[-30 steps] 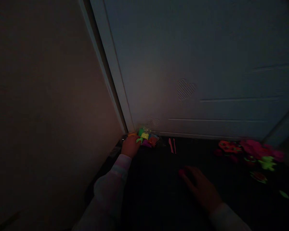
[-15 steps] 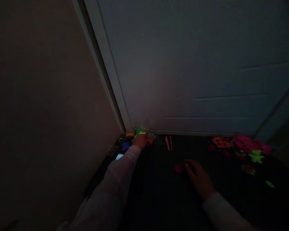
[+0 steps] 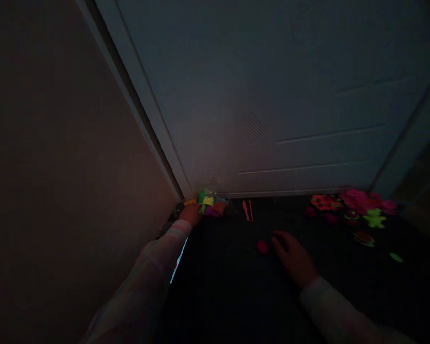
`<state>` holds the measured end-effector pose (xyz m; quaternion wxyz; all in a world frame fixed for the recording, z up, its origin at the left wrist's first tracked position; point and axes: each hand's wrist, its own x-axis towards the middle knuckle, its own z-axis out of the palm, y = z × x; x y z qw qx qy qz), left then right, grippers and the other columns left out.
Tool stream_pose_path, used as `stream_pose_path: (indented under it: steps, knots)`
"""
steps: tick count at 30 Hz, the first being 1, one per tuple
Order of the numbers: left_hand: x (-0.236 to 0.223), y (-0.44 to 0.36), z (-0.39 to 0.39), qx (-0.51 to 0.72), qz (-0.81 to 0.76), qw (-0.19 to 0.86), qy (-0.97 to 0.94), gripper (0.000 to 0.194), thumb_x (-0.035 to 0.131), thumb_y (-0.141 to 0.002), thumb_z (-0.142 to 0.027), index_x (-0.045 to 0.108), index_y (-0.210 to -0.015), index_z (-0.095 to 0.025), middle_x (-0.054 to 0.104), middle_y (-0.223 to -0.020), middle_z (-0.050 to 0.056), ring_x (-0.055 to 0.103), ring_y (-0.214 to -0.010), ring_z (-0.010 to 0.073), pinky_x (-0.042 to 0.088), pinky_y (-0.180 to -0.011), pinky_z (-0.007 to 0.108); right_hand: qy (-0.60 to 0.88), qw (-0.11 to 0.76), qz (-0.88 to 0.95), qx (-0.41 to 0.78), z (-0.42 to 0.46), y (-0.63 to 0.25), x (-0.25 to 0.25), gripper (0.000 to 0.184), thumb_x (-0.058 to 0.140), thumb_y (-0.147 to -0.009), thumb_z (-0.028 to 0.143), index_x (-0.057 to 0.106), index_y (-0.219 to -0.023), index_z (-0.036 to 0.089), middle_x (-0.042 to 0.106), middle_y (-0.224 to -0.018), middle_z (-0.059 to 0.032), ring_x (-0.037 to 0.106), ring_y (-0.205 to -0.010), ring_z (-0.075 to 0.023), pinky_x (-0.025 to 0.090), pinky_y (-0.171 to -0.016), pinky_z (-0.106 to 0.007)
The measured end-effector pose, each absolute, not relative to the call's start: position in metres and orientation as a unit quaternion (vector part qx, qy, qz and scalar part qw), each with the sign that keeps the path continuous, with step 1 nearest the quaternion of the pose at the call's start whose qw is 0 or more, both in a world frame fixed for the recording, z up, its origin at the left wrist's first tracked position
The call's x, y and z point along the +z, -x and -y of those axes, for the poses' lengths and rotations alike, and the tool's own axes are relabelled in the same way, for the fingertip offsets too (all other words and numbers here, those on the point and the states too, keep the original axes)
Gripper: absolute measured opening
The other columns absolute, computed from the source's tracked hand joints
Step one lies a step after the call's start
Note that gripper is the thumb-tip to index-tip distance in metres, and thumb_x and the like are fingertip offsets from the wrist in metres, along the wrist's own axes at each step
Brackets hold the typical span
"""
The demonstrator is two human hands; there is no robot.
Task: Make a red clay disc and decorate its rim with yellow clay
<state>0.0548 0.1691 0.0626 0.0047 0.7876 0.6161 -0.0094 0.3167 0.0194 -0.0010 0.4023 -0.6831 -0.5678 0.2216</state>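
Note:
My left hand [image 3: 190,214] reaches to the far left corner, among small packets beside the door. Its fingers are dark and partly hidden, so I cannot make out whether they grip anything. Right of it lies a clear bag of coloured packets [image 3: 208,202], with green, yellow, purple and orange showing. An orange-yellow packet [image 3: 190,202] is just behind the hand. My right hand [image 3: 296,262] rests low over the dark surface, fingers curved and thumb apart, with nothing visible in it. A small red ball [image 3: 262,247] sits just left of its fingertips, apart from them.
A pink plastic knife [image 3: 245,210] and a thin pink stick [image 3: 251,210] lie near the door [image 3: 301,157]. Pink shapes [image 3: 361,200], a yellow-green figure [image 3: 374,218] and a green leaf shape [image 3: 396,257] are at right. A bright screen-like edge [image 3: 179,260] shows beside my left forearm.
My left hand has moved left from the bagged packets, uncovering them, toward the orange-yellow packet. The blue packet has gone out of sight. My right hand stays beside the ball; the view has shifted slightly.

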Motion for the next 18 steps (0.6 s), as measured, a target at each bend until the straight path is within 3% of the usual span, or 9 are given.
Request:
stream_pose_path:
  steps: [7,13,18]
  knots:
    - [0.057,-0.055,-0.173,0.014,-0.629,-0.006,-0.778,0.035,0.039,-0.075,-0.022,0.045,-0.109,-0.019,0.055,-0.102,0.011,0.052,-0.092,0.0203,0.038,-0.076,0.03,0.686,0.412,0.556,0.223,-0.019,-0.317,0.0,0.039,0.036,-0.071,0.043,0.052,-0.094,0.016,0.056,-0.099,-0.0083,0.052,-0.092,-0.019,0.041,-0.08,-0.032]
    - [0.074,-0.044,-0.171,0.081,-0.621,-0.002,-0.78,0.024,0.039,-0.076,-0.025,0.057,-0.091,-0.022,0.06,-0.093,0.005,0.055,-0.086,0.0154,0.038,-0.074,0.023,0.681,0.427,0.548,0.232,-0.021,-0.317,-0.002,0.037,0.038,-0.07,0.043,0.054,-0.092,0.017,0.058,-0.099,-0.0076,0.053,-0.092,-0.0185,0.042,-0.08,-0.031]
    - [0.081,-0.041,-0.165,0.168,-0.644,0.011,-0.746,0.025,0.038,-0.077,-0.031,0.06,-0.086,-0.022,0.06,-0.09,0.005,0.053,-0.086,0.0166,0.037,-0.075,0.025,0.685,0.425,0.55,0.222,-0.021,-0.319,-0.002,0.039,0.039,-0.069,0.043,0.054,-0.092,0.016,0.057,-0.098,-0.0076,0.053,-0.092,-0.0191,0.042,-0.08,-0.032]
